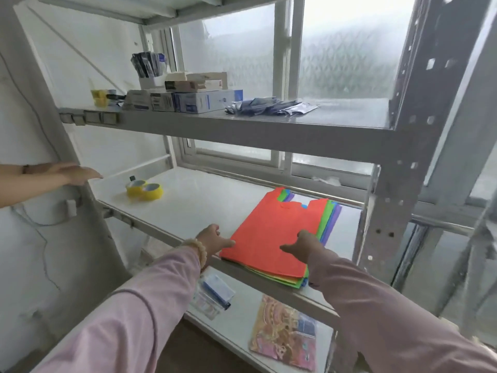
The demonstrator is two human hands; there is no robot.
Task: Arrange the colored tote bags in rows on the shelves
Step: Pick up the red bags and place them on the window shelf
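Pink sleeves (134, 319) nearest. Tote bag stack (274, 227), orange on top, lies flat on the middle shelf (188, 200), right side. Left grip (215, 239) touches its near-left edge, pinch unclear. Right grip (306, 244) rests spread on top. Tape rolls (145, 190) well left.

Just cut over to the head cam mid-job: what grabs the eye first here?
A fanned stack of tote bags, bright orange on top with green and purple edges showing, lies on the right of the middle shelf, with the left hand at its near left corner and the right hand resting on it. Two yellow tape rolls sit at the left of the same shelf, near another person's hand.
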